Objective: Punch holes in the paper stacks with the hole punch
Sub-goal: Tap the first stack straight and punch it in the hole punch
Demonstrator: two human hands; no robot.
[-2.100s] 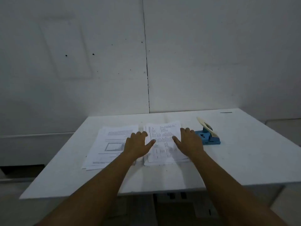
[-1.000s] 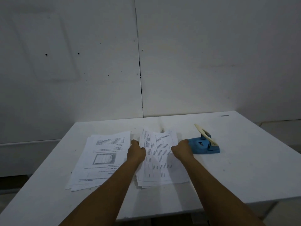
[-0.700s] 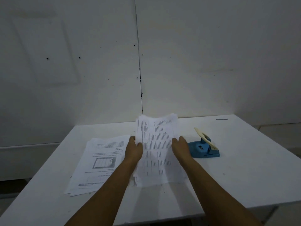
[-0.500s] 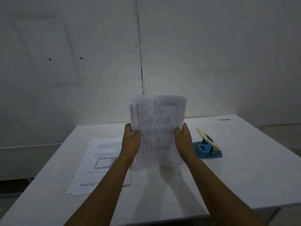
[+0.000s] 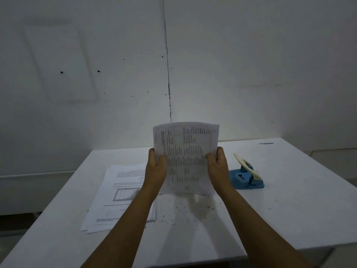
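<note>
paper stack [image 5: 186, 159] now upright off table [image 5: 289, 206]

Legible text: we find none. Printed matter, entered by carrier:

1. Held paper stack [image 5: 186, 159], upright above the table between both hands. Its top sheet carries a ruled table with rows of small dark print running sideways. We cannot make out a single word or figure; the print is too small and blurred.

2. Flat paper stack [image 5: 123, 192], lying on the table to the left. We see several lines of dark print, a framed chart or figure, and a bold line near the near edge. None of it resolves into letters.

3. Hole punch [image 5: 246, 179], blue base, cream lever. We see no readable brand or marking.
</note>
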